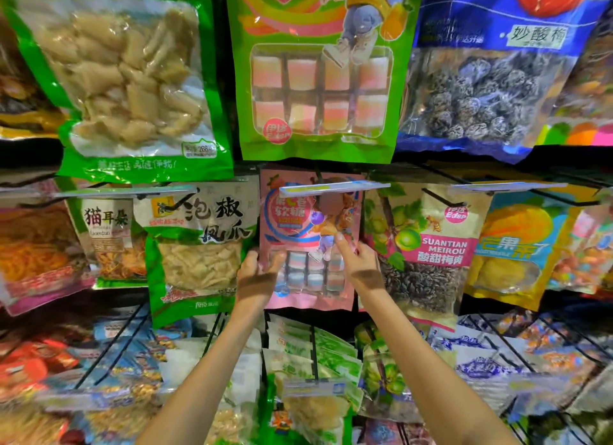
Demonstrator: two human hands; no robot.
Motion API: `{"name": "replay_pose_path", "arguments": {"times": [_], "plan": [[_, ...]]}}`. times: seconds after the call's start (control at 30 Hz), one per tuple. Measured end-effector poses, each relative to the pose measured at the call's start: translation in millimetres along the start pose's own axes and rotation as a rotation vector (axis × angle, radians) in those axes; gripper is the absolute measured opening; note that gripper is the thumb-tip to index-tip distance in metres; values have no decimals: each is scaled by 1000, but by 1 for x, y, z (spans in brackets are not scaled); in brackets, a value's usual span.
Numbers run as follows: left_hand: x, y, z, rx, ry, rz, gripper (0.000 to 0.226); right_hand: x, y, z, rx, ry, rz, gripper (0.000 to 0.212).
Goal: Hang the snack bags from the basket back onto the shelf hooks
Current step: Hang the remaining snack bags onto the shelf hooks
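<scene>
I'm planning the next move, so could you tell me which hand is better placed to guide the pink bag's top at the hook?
Probably the right hand: its finger reaches higher up the pink bag, while the left hand grips the lower left edge.

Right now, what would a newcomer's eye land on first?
The left hand and right hand hold a pink bag by its sides, dead centre on the middle row. Just above hangs a big green bag with pink sweets showing, a blue bag of dark fruit to its right.
</scene>
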State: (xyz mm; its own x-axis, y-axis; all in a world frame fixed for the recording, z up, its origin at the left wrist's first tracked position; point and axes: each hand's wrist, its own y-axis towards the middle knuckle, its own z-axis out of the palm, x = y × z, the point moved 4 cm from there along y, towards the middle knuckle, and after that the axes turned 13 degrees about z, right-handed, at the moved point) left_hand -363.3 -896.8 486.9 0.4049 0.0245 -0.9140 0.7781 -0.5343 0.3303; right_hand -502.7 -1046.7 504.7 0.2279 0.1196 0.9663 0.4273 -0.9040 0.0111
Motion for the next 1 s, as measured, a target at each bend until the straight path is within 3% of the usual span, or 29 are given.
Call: {"name": "replay_pose_path", "arguments": {"times": [0.2,0.23,0.3,0.33,0.4,0.5,0.63,0.77,1.0], "plan": [[5,-7,-11,1,84,50,20,-10,-12,-7,87,-377,149,41],[5,-8,-9,59,104,53,20,-12,-13,-9,117,-450,162,41],[3,-13,-6,220,274,39,52,-12,-17,-11,154,-550,146,32],[2,-13,-5,277,365,59,58,-12,-20,-11,175,-632,117,23],[-2,-13,-5,320,445,116,56,-15,-25,-12,149,-809,58,16],[-2,-20,-5,439,607,139,51,-17,-36,-18,72,-896,62,25],[-4,-34,-8,515,730,200,50,-19,-47,-16,82,-1049,-37,25],[-11,-53,-9,583,884,263,50,-15,-64,-16,154,-1180,-253,35],[-37,-88,-13,520,1143,329,43,-11,-99,-22,297,-1302,-430,44]]}}
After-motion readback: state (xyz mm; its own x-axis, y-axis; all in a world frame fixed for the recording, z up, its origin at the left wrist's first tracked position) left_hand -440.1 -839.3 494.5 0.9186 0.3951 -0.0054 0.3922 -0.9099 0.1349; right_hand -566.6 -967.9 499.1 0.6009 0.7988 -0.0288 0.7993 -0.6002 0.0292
